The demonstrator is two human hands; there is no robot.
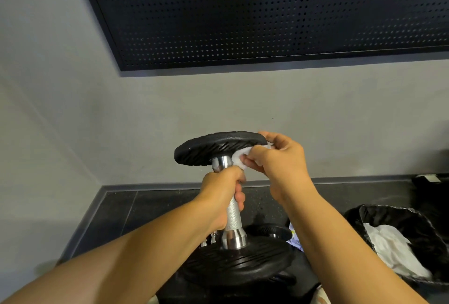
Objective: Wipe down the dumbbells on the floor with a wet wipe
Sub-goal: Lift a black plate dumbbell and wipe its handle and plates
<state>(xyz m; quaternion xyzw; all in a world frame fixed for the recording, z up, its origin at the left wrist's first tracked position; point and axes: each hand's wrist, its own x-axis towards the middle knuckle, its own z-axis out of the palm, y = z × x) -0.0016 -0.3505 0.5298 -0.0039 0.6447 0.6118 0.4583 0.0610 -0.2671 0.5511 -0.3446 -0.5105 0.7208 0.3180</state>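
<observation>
A dumbbell (213,149) with black ribbed plates and a chrome knurled handle stands upright in front of me. My left hand (222,196) is wrapped around the upper part of the handle. My right hand (279,160) pinches a white wet wipe (239,159) against the underside and rim of the top plate, on its right side. The lower plate (238,262) is low in the view; whether it rests on the floor is hidden. Behind it lies a second dumbbell (272,229), mostly hidden.
A bin lined with a black bag (413,221) stands at the right and holds crumpled white wipes (391,247). A colourful wipe packet (295,238) peeks out beside my right forearm. A grey wall and a black perforated panel (267,12) rise behind the dark floor.
</observation>
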